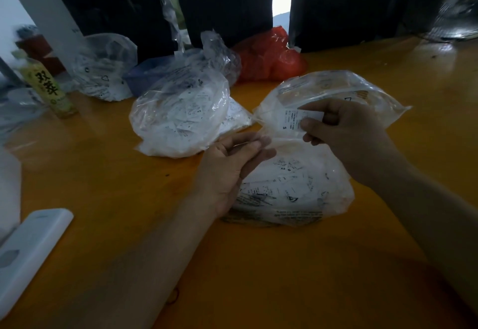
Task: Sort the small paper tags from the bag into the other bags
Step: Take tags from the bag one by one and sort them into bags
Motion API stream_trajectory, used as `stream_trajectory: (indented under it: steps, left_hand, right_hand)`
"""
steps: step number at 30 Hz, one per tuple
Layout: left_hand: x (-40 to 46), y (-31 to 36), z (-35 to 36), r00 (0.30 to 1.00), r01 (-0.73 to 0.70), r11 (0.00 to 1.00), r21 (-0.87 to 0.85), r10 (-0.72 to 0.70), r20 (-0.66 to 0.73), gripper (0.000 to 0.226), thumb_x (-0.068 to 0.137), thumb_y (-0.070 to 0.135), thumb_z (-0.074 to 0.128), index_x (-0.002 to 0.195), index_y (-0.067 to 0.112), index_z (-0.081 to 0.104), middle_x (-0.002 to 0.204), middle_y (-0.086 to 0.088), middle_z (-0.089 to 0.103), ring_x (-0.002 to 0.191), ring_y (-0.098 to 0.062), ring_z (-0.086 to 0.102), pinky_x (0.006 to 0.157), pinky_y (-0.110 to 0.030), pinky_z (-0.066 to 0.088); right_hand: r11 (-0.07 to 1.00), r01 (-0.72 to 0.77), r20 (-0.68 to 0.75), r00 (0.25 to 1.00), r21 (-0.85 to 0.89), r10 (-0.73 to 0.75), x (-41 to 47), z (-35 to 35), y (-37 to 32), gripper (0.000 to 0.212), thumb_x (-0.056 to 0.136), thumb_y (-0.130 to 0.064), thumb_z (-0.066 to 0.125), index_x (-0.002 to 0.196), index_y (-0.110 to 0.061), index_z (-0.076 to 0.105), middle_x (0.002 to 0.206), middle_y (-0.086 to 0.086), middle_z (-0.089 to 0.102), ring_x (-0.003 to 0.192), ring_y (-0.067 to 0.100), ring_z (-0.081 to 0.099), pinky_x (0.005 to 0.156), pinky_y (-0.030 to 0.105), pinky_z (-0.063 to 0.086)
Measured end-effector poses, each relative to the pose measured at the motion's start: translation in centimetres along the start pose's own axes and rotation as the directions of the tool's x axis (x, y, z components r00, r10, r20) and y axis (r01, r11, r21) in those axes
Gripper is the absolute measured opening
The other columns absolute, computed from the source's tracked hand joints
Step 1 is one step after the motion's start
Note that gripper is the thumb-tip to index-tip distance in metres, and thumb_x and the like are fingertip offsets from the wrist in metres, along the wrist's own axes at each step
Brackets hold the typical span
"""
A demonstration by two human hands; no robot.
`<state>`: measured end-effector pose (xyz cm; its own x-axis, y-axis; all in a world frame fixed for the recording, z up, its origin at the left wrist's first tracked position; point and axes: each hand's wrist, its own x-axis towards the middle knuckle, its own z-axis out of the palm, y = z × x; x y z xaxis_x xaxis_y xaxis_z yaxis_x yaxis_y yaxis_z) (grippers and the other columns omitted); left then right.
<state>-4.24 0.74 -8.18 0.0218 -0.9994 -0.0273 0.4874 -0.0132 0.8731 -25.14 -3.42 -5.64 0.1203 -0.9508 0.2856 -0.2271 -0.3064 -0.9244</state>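
— Yellow table [116, 173], lots of see-through bags. What is on the far left?

— A white flat thing [28, 248] at the edge, partly cut off. Behind it stands a green bottle [47, 88] with big black signs on it. It is blurry, so I can't read more.

— And the bags?

— One clear bag [103, 67] sits at the back left. Next comes a round, puffy bag [181, 114] full of small white tags. I can see "XS" on one. Behind it is something blue [144, 75], mostly hidden by plastic, and a red bag [269, 57] by the dark curtain [222, 5].

— What are the hands doing?

— The left hand [232, 165] holds nothing. Its fingers are loose and a bit bent, palm turned up, touching the near bag [297, 186]. That bag lies right under both hands and has tags inside marked "XS" and "M".

— And the other hand?

— The right hand [346, 129] pinches one paper tag [294, 120] between thumb and fingers. The tag sticks out to the left of the fingers, with an "S" on it. The small print is too tiny to read. The tag is held in front of the open bag [336, 93] just behind the hand.
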Motion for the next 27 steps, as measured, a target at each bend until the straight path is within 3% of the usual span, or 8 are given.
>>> stream_trajectory:
  steps: [4, 10, 16, 23, 27]
  left_hand:
    - [-0.01, -0.12, -0.02, 1.000, -0.021, 1.000, 0.014, 0.021, -0.012, 0.013, 0.073, 0.015, 0.081, 0.086, 0.015, 0.085, 0.099, -0.018, 0.079, 0.093, -0.030, 0.079, 0.079, -0.024, 0.062]
    - [-0.02, -0.05, -0.16, 0.999, -0.012, 1.000, 0.010, 0.012, 0.030, 0.025, 0.075, 0.012, 0.080, 0.099, 0.005, 0.081, 0.106, -0.021, 0.078, 0.102, -0.031, 0.077, 0.084, -0.024, 0.061]
    - [0.02, -0.24, -0.41, 0.995, -0.033, 0.998, 0.047, 0.029, 0.093, 0.033, 0.081, 0.010, 0.078, 0.113, -0.001, 0.074, 0.111, -0.021, 0.077, 0.108, -0.033, 0.075, 0.092, -0.027, 0.060]
    - [0.11, -0.52, -0.58, 0.991, -0.069, 0.995, 0.075, 0.060, 0.121, 0.023, 0.080, 0.014, 0.080, 0.102, 0.010, 0.083, 0.112, -0.019, 0.078, 0.109, -0.032, 0.075, 0.093, -0.029, 0.059]
    - [0.03, -0.52, -0.54, 0.993, -0.062, 0.990, 0.126, 0.049, 0.105, 0.023, 0.079, 0.022, 0.083, 0.101, 0.015, 0.084, 0.111, -0.016, 0.078, 0.109, -0.030, 0.075, 0.091, -0.025, 0.059]
  right_hand:
    - [0.998, 0.049, -0.029, 0.998, -0.026, -0.050, 0.10, -0.04, -0.07, 0.015, 0.095, -0.017, 0.070, 0.110, -0.020, 0.071, 0.084, -0.007, 0.077, 0.076, 0.008, 0.073, 0.069, 0.018, 0.057]
    - [0.987, 0.140, -0.033, 0.989, -0.083, -0.143, -0.11, 0.21, -0.25, 0.012, 0.095, -0.019, 0.070, 0.105, -0.026, 0.070, 0.084, -0.014, 0.076, 0.075, 0.004, 0.073, 0.068, 0.014, 0.055]
    - [0.955, 0.220, -0.038, 0.972, -0.197, -0.231, -0.38, 0.34, -0.55, 0.015, 0.096, -0.022, 0.070, 0.101, -0.035, 0.066, 0.082, -0.022, 0.073, 0.075, -0.002, 0.072, 0.070, 0.021, 0.057]
    - [0.926, 0.248, -0.047, 0.961, -0.283, -0.271, -0.57, 0.56, -0.48, 0.015, 0.095, -0.021, 0.071, 0.100, -0.036, 0.068, 0.079, -0.021, 0.069, 0.073, -0.007, 0.067, 0.059, 0.007, 0.049]
    - [0.900, 0.257, 0.016, 0.963, -0.353, -0.268, -0.81, 0.59, -0.34, 0.012, 0.096, -0.025, 0.069, 0.104, -0.033, 0.070, 0.082, -0.023, 0.066, 0.079, -0.008, 0.064, 0.064, 0.007, 0.049]
